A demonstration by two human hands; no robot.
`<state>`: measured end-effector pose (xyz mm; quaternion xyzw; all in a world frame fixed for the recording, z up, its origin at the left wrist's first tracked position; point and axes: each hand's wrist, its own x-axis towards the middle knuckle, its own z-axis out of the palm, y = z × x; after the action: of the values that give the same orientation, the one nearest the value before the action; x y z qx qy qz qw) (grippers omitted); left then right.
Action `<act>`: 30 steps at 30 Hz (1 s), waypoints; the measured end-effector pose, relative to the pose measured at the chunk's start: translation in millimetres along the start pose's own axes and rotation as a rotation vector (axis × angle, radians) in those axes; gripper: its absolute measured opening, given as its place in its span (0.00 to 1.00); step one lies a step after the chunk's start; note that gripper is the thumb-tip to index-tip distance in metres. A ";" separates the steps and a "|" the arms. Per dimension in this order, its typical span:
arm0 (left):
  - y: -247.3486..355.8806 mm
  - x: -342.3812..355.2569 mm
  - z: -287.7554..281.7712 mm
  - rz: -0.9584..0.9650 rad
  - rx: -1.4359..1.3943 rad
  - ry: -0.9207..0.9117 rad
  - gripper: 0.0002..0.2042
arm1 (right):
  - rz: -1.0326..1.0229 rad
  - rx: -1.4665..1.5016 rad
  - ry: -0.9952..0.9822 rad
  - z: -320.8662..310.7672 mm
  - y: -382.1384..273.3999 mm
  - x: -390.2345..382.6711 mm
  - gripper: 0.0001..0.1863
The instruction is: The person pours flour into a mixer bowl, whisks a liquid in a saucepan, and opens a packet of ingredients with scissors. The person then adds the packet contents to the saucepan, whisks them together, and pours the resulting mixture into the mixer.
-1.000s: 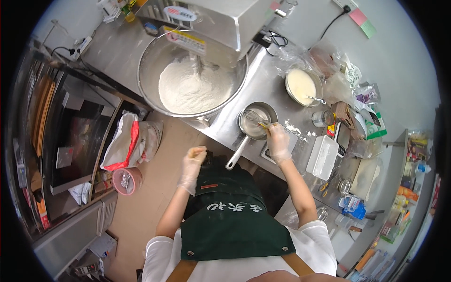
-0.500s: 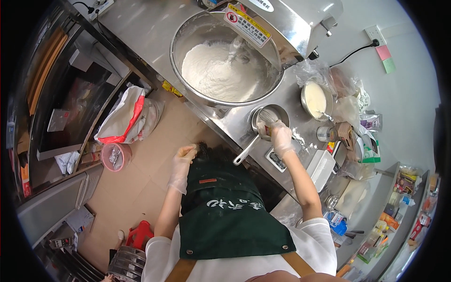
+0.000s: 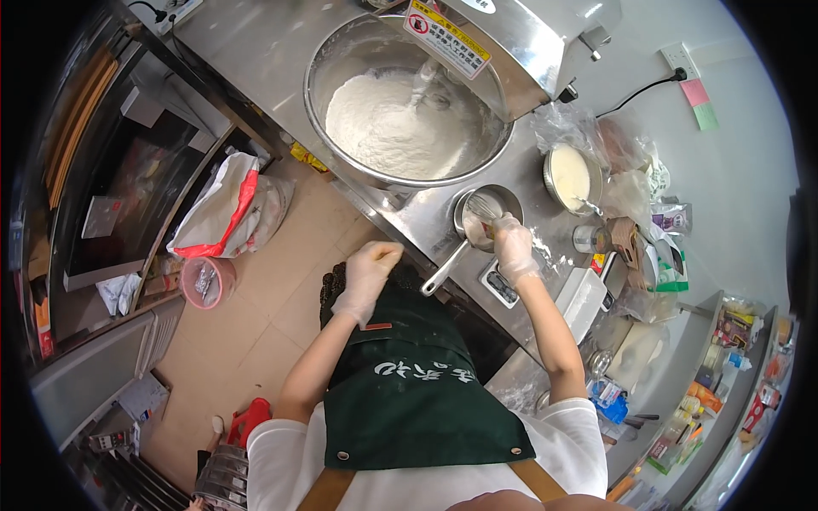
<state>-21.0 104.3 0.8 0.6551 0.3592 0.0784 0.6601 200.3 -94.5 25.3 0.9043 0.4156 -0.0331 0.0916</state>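
**Whisk at work in a small pan beside the big mixer bowl**

A person in a green apron [image 3: 422, 400] and thin gloves stands at a steel counter [image 3: 545, 255], the right hand [image 3: 514, 244] closed around a wire whisk [image 3: 483, 209] that dips into a small long-handled saucepan [image 3: 484, 217]. The saucepan sits just in front of the large mixer bowl [image 3: 409, 102], which holds a mound of white flour, and its handle [image 3: 446, 268] juts past the counter's near edge toward the apron. The left hand [image 3: 368, 277] hangs free of the counter, fingers loosely curled and holding nothing, a little way left of that handle. Right of the saucepan stands a round bowl of pale cream liquid [image 3: 571, 176] among crumpled plastic bags; a white kitchen scale [image 3: 581, 300] lies farther right along the counter.

Judged from this view, the stirring would go better with the idle left hand steadying the overhanging handle, so the light pan cannot spin or tip off the edge. Short, low strokes should keep the contents inside the rim and away from the flour-dusted counter around it
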 end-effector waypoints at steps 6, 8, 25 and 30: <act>40.5 48.9 95.0 0.480 0.251 -0.183 0.07 | -0.131 -0.048 0.191 10.1 11.8 -12.0 0.01; 40.9 64.2 125.9 0.536 0.275 -0.228 0.09 | -0.130 -0.063 0.192 1.8 7.4 -13.1 0.02; 19.7 78.7 159.7 0.373 0.104 -0.279 0.05 | 0.162 0.357 0.268 10.3 19.4 -28.9 0.09; 28.7 72.9 156.4 0.361 0.100 -0.242 0.05 | 0.181 0.342 0.279 17.9 16.8 -26.7 0.05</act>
<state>133.0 23.4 -18.0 0.7453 0.1578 0.0982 0.6403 195.8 -128.5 13.6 0.9361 0.3298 0.0307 -0.1184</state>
